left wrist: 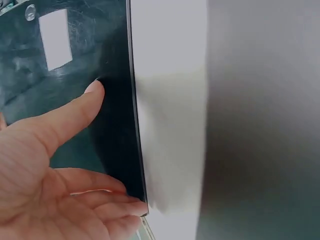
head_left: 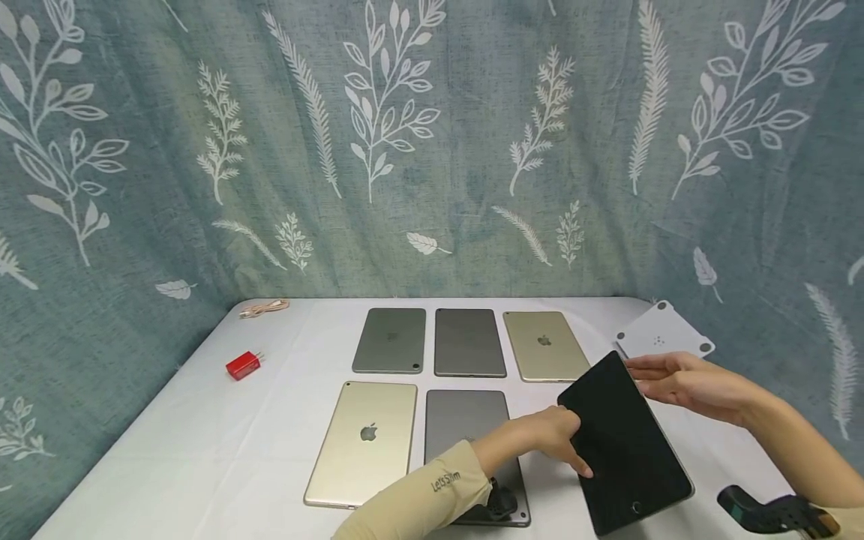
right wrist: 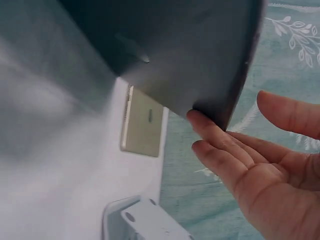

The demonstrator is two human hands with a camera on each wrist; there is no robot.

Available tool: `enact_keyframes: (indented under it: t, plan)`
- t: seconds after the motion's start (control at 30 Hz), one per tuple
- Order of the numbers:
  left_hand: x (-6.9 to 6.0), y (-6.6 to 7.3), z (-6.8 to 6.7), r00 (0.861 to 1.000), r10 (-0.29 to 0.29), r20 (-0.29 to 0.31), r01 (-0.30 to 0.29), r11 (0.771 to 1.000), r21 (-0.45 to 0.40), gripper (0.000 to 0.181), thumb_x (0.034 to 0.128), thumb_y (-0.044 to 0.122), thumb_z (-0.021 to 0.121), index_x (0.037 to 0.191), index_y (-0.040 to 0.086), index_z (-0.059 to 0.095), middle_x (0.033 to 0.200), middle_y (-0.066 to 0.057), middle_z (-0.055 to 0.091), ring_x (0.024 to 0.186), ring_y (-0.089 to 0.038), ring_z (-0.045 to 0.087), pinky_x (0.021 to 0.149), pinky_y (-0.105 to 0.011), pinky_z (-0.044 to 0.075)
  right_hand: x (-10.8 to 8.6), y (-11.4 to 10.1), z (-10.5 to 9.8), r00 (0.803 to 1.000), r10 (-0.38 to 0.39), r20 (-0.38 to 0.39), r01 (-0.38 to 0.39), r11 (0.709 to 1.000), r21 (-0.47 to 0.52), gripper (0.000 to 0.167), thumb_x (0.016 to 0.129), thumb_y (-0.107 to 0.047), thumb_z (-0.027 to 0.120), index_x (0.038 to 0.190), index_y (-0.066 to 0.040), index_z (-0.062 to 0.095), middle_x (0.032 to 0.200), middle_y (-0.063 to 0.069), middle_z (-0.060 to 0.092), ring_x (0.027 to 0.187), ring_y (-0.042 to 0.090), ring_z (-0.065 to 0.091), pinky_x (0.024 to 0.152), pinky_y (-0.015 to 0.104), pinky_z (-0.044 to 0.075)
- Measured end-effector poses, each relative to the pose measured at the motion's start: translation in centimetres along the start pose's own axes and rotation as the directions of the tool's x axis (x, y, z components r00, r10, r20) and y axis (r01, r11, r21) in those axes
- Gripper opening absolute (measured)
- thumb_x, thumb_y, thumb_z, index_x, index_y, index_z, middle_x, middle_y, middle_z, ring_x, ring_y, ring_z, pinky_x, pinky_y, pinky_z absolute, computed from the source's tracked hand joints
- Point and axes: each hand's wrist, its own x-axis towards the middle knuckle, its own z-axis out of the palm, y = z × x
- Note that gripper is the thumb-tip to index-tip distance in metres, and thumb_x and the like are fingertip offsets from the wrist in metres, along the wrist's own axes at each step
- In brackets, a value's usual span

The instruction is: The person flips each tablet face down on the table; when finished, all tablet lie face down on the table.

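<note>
A tablet (head_left: 631, 442) with a black glossy screen and a round home button is tilted up off the white table. My left hand (head_left: 543, 436) holds it by its left edge; in the left wrist view, the thumb (left wrist: 92, 102) lies over the screen and the other fingers are at the edge near a corner. At the upper right edge is my right hand (head_left: 695, 386). Its nearly straight fingers (right wrist: 222, 142) touch the dark back near a corner, while the thumb stands away. Below the left forearm lies a grey tablet (head_left: 462, 416), partly hidden.
A gold tablet (head_left: 364, 442) lies face down at front. Behind are a grey-green tablet (head_left: 390, 340), a dark grey tablet (head_left: 469, 341) and another gold tablet (head_left: 545, 345). Left are a red charger plug (head_left: 243, 365) and coiled cable (head_left: 265, 307). A white stand (head_left: 664, 334) is back right.
</note>
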Motion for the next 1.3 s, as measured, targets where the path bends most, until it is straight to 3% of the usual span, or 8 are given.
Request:
enact_keyframes:
  t: [0.27,0.37,0.53,0.67,0.77,0.83,0.97,1.3]
  plan:
    - [0.6,-0.1,0.4,0.999,0.031,-0.019,-0.033,0.989,-0.143,0.048,0.0776,0.045,0.077,0.113,0.016,0.062,0.105,0.009,0.062,0.085,-0.001,0.051,0.068,-0.013,0.040,-0.1,-1.0,0.4,0.998,0.027,-0.056,-0.031,0.996,-0.087,0.068,0.100,-0.009,0.045,0.141,0.025,0.002,0.148,0.045,0.003,0.112,-0.011,0.048,0.094,0.019,0.049]
    - [0.4,-0.8,0.3,0.998,0.052,-0.021,-0.055,0.975,-0.217,0.045,0.0802,0.045,0.075,0.111,0.014,0.063,0.099,0.008,0.064,0.079,-0.002,0.052,0.065,-0.014,0.040,0.0,-1.2,0.8,0.998,0.006,-0.065,-0.014,0.993,-0.116,0.067,0.101,-0.011,0.044,0.142,0.024,0.005,0.148,0.044,0.007,0.114,-0.008,0.049,0.093,0.018,0.048]
    - [-0.4,-1.8,-1.0,0.993,0.106,-0.050,-0.117,0.893,-0.435,0.051,0.0862,0.042,0.069,0.126,0.010,0.061,0.120,0.006,0.065,0.099,0.000,0.060,0.076,-0.013,0.046,0.2,-1.3,1.8,0.997,-0.048,-0.066,0.042,0.995,-0.091,0.066,0.101,-0.012,0.046,0.144,0.021,0.008,0.149,0.042,0.009,0.111,-0.016,0.048,0.091,0.012,0.045]
    - [-1.2,-2.1,-2.8,0.988,0.131,-0.083,-0.155,0.821,-0.550,0.068,0.0889,0.042,0.065,0.144,0.007,0.043,0.146,0.001,0.047,0.130,-0.005,0.047,0.097,-0.017,0.044,0.6,-1.0,2.5,0.996,-0.070,-0.062,0.065,0.995,-0.076,0.064,0.101,-0.013,0.045,0.144,0.019,0.011,0.150,0.040,0.013,0.112,-0.017,0.047,0.094,0.018,0.047]
    - [-1.9,-2.4,-3.9,0.982,0.148,-0.118,-0.189,0.796,-0.575,0.072,0.0885,0.042,0.066,0.147,0.011,0.038,0.150,-0.001,0.041,0.137,-0.007,0.039,0.104,-0.019,0.040,1.0,-0.5,3.2,0.997,-0.054,-0.056,0.049,0.995,-0.088,0.062,0.102,-0.016,0.044,0.145,0.018,0.015,0.151,0.038,0.017,0.116,-0.013,0.046,0.100,0.029,0.046]
    - [-2.3,-2.7,-4.3,0.979,0.147,-0.139,-0.201,0.784,-0.588,0.076,0.0871,0.041,0.068,0.149,0.012,0.035,0.152,0.000,0.038,0.138,-0.007,0.037,0.106,-0.020,0.038,1.2,0.0,3.7,0.998,-0.040,-0.054,0.034,0.994,-0.104,0.062,0.103,-0.018,0.044,0.145,0.017,0.016,0.151,0.037,0.020,0.128,0.003,0.046,0.104,0.038,0.044]
    - [-3.1,-3.6,-4.7,0.975,0.132,-0.181,-0.215,0.779,-0.588,0.088,0.0831,0.039,0.073,0.152,0.010,0.026,0.155,0.000,0.032,0.141,-0.008,0.034,0.109,-0.020,0.034,1.9,1.1,5.0,0.999,0.000,-0.041,-0.004,0.995,-0.095,0.065,0.103,-0.022,0.044,0.146,0.016,0.015,0.151,0.037,0.019,0.139,0.038,0.032,0.107,0.043,0.041]
    - [-4.6,-6.3,-5.3,0.969,0.122,-0.216,-0.220,0.825,-0.521,0.101,0.0743,0.034,0.082,0.152,0.005,0.024,0.156,-0.006,0.030,0.142,-0.014,0.034,0.112,-0.023,0.032,3.8,3.0,7.6,0.999,0.019,-0.033,-0.022,0.994,-0.103,0.073,0.099,-0.024,0.053,0.147,0.014,0.014,0.149,0.040,0.018,0.138,0.056,0.017,0.109,0.062,0.027]
